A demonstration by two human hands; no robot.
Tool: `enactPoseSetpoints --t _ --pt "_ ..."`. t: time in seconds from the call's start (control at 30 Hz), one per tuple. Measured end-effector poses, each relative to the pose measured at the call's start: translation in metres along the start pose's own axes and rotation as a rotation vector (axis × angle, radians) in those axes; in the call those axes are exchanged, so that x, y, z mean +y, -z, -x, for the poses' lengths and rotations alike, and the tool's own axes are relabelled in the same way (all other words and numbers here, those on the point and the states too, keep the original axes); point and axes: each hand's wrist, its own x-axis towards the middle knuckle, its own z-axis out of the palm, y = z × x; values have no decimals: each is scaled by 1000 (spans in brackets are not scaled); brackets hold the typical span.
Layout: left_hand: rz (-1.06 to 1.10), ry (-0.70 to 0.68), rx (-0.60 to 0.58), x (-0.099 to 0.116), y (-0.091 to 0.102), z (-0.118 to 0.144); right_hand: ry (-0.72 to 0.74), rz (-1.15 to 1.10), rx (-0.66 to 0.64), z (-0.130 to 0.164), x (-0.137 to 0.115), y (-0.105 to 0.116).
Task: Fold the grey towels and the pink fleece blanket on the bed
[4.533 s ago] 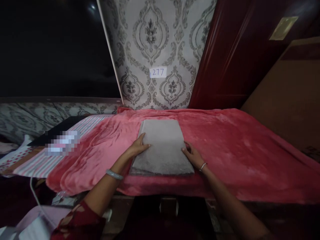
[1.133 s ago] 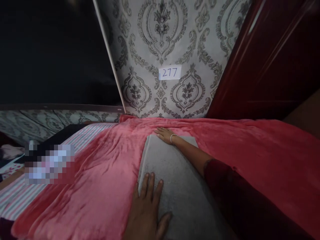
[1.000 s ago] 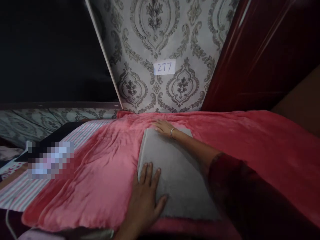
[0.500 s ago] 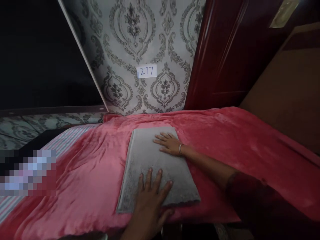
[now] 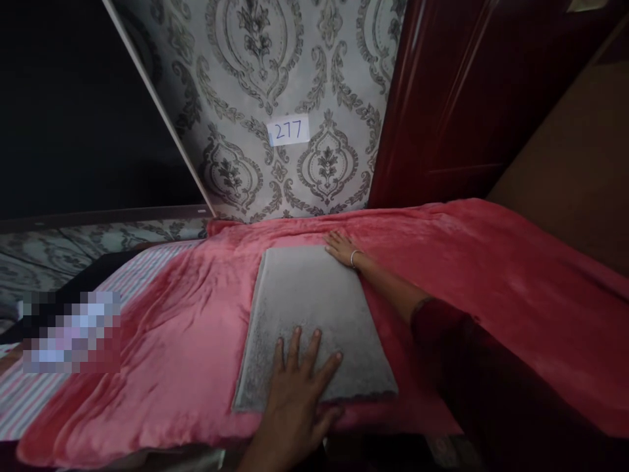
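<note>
A plain grey folded cloth (image 5: 314,314), slightly mottled darker toward its near edge, is seen in the middle of a pink-red plush blanket (image 5: 491,288). At the far left, a sheet (image 5: 147,262) striped in pale white, pink and blue is shown beside the blanket. The wall (image 5: 295,78) at the far side is covered in grey-white paper printed with darker grey damask ornaments, and a white label (image 5: 288,130) marked 277 in blue is fixed on it. A glossy dark red door (image 5: 457,98) is seen to the right. A silver bangle (image 5: 353,257) is worn on the right wrist.
</note>
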Motion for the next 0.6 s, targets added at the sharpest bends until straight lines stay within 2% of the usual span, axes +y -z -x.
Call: enactPoseSetpoints --t 0.1,0.2,0.27,0.33,0.43,0.53,0.6 --pt "48 10 -8 -1 5 2 31 1 60 34 -13 6" --pt "160 21 -43 -12 21 -2 209 -4 45 95 -28 4" --pt "274 49 -54 -27 38 -17 347 -24 9 141 -37 1" --pt "381 39 -75 -44 55 -46 464 -50 -20 182 -45 -3" --pt "393 -97 -172 -61 65 -109 544 -79 -44 220 -54 -12" --pt "291 -188 -312 -62 50 -171 522 -80 -68 230 -58 -25" --pt "199 -189 -363 -59 32 -196 499 -76 -64 230 -57 -34"
